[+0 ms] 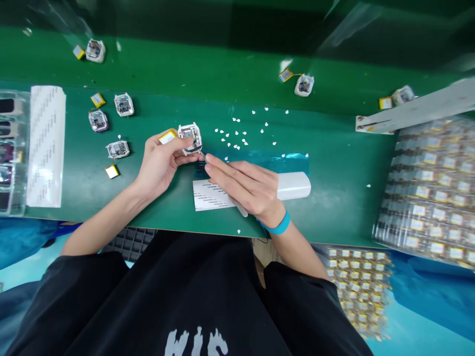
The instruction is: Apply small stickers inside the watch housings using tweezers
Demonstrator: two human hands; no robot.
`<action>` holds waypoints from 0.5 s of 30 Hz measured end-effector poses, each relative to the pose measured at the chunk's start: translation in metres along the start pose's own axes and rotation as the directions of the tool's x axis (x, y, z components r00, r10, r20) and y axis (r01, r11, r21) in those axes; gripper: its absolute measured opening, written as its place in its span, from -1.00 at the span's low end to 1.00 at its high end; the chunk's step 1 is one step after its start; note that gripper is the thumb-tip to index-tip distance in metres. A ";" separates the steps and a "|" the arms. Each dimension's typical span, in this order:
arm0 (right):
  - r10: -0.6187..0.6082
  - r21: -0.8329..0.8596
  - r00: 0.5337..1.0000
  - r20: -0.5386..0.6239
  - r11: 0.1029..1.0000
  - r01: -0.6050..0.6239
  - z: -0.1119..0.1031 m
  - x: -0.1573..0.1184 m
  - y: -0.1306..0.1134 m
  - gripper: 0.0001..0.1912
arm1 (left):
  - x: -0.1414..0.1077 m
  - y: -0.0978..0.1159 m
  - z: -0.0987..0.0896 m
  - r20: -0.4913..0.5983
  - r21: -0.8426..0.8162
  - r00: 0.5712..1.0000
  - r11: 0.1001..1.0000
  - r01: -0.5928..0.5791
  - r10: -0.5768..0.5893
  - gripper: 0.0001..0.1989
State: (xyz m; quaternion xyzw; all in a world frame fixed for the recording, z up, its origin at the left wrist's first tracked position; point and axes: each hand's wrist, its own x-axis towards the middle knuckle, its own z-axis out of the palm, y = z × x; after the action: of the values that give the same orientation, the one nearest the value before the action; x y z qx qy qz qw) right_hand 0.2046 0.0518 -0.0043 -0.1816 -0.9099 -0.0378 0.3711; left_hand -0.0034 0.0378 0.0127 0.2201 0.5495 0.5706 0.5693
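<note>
My left hand (163, 160) is closed on a white smartwatch case (190, 138) with its circuit board showing, the thumb lying over the board. A small yellow-edged battery (167, 137) sits beside the case, against the same fingers. My right hand (247, 188) pinches tweezers (241, 208), whose tip meets the lower right edge of the case. Whether the tip grips anything is too small to tell. Under the right hand lie a printed white backing sheet (210, 195) and a smooth white strip (295, 185). A blue film (297, 162) lies just beyond them.
Small white round stickers (236, 133) are scattered over the green table (334, 188). More open watch cases (123, 105) with batteries lie left and at the back. Stacked clear trays (426, 198) stand at right. A clear tray (15, 153) and a long printed sheet (46, 148) are at left.
</note>
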 end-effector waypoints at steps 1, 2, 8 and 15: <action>0.002 -0.005 1.000 -0.006 1.000 -0.002 0.001 0.000 -0.001 -0.66 | 0.000 0.000 0.000 0.003 0.020 1.000 1.000 -0.022 0.022 -0.84; 0.003 -0.006 1.000 -0.015 1.000 -0.003 0.002 0.000 -0.002 -0.67 | -0.001 0.000 0.000 0.003 0.040 0.999 0.998 -0.044 0.044 -0.81; 0.023 0.021 0.998 -0.050 1.000 -0.022 0.008 -0.003 -0.005 -0.62 | -0.002 0.001 -0.001 0.013 0.105 0.994 0.988 -0.113 0.113 -0.75; 0.123 0.107 0.991 0.057 0.986 -0.129 0.006 -0.005 -0.007 -0.61 | -0.001 -0.005 -0.006 0.052 0.201 0.985 0.964 -0.172 0.165 -0.69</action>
State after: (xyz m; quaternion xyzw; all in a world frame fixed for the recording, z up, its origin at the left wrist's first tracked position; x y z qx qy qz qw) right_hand 0.2019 0.0452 -0.0116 -0.2189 -0.9062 0.0405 0.3595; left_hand -0.0060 0.0330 0.0071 0.3332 0.5747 0.5535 0.5024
